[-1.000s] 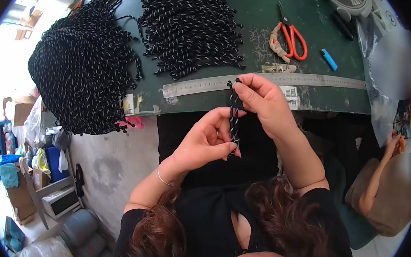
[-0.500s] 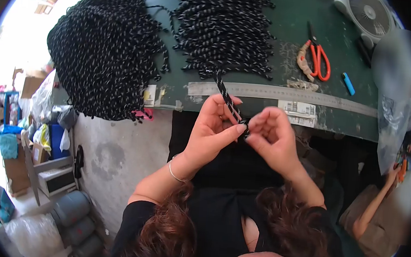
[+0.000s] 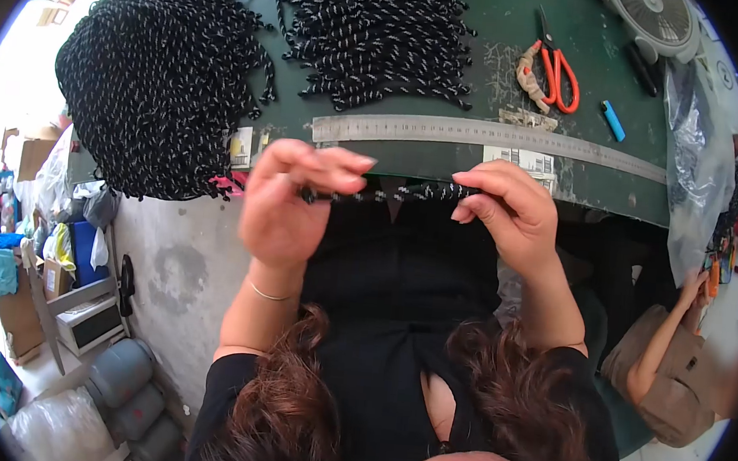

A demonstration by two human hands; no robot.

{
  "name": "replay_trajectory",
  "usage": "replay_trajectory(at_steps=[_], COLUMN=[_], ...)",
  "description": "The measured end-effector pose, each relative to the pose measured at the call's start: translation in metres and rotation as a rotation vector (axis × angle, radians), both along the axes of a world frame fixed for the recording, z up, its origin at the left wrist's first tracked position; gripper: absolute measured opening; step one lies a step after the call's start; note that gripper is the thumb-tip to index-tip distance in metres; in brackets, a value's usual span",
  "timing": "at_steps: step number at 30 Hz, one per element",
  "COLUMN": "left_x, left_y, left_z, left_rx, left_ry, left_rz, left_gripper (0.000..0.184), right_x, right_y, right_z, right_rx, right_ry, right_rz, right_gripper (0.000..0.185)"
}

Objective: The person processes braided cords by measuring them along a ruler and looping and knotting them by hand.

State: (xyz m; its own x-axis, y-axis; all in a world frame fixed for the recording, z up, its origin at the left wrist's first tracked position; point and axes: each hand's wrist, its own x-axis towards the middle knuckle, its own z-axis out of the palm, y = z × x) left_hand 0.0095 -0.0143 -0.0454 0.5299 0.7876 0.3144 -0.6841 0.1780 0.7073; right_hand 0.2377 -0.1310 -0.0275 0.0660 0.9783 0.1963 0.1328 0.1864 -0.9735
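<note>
A short black cord with white flecks (image 3: 424,192) stretches roughly level between my hands, just off the table's front edge. Its right end is pinched between the thumb and fingers of my right hand (image 3: 514,209). My left hand (image 3: 289,198) is at the cord's left end, slightly blurred; its fingers reach over the cord, and whether they grip it is unclear. Beyond my hands a steel ruler (image 3: 412,128) lies along the table's edge. A row of similar cords (image 3: 376,36) is behind the ruler, and a big heap of them (image 3: 156,75) hangs over the edge at the left.
On the green table (image 3: 507,16) are orange-handled scissors (image 3: 559,76), a blue lighter (image 3: 612,121) and a fan (image 3: 650,19). A plastic bag (image 3: 694,169) hangs at the right edge. Another person (image 3: 665,375) sits at the lower right. Shelving with bags stands far left.
My left hand has moved left, away from my right hand, and its fingers have loosened. The cord now spans between the hands instead of slanting up toward the table. The view has shifted slightly.
</note>
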Motion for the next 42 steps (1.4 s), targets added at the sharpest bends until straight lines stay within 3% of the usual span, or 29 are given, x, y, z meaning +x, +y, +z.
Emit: replay_trajectory(at_steps=[2,5,6,9,13,16,21,25,28,29,32,33,36,37,40,42], left_x=[-0.001,0.01,0.014,0.027,0.027,0.027,0.031,0.031,0.034,0.035,0.035,0.035,0.036,0.037,0.042,0.046], left_y=[0.002,0.002,0.0,-0.002,0.001,-0.002,-0.007,-0.009,-0.014,-0.015,-0.012,-0.012,-0.011,-0.012,-0.014,-0.016], left_z=[0.006,0.024,0.025,0.029,0.017,0.016,0.024,0.025,0.025,0.024,0.022,0.021,0.021,0.021,0.021,0.021], left_rx=[0.032,0.111,0.109,-0.326,-0.404,-0.453,-0.466,-0.497,-0.5,-0.5,-0.543,-0.564,-0.546,-0.537,-0.531,-0.528], left_ry=[-0.109,0.578,0.575,0.532,0.429,0.435,0.494,0.441,0.408,0.393,0.432,0.455,0.475,0.479,0.482,0.485], left_rz=[-0.068,-0.254,-0.25,-0.84,-0.941,-0.948,-0.925,-0.883,-0.829,-0.802,-0.784,-0.775,-0.784,-0.788,-0.822,-0.839], left_gripper=[0.027,0.038,0.038,0.044,0.043,0.041,0.038,0.037,0.036,0.036,0.036,0.036,0.036,0.036,0.037,0.038], right_x=[0.004,0.003,-0.001,-0.004,0.002,0.008,0.008,0.0,-0.008,-0.01,-0.016,-0.013,0.002,0.007,0.022,0.019], right_y=[0.007,0.014,0.016,0.023,0.018,0.021,0.022,0.023,0.019,0.019,0.017,0.018,0.027,0.027,0.028,0.025], right_z=[0.007,0.011,0.012,0.016,0.018,0.032,0.036,0.03,0.016,0.011,-0.001,-0.002,0.009,0.014,0.03,0.027], right_rx=[0.078,0.254,0.28,0.344,0.328,0.438,0.529,0.533,0.359,0.359,-0.01,-0.009,0.328,0.324,0.432,0.433], right_ry=[-0.094,-0.288,-0.316,-0.382,-0.404,-0.776,-0.964,-0.887,-0.587,-0.587,-0.121,-0.118,-0.491,-0.49,-0.872,-0.853], right_rz=[0.07,0.209,0.21,0.214,0.17,0.25,0.304,0.155,-0.038,-0.039,-0.111,-0.113,0.105,0.103,0.318,0.246], right_gripper=[0.021,0.024,0.024,0.026,0.026,0.025,0.022,0.017,0.017,0.017,0.019,0.019,0.021,0.021,0.023,0.023])
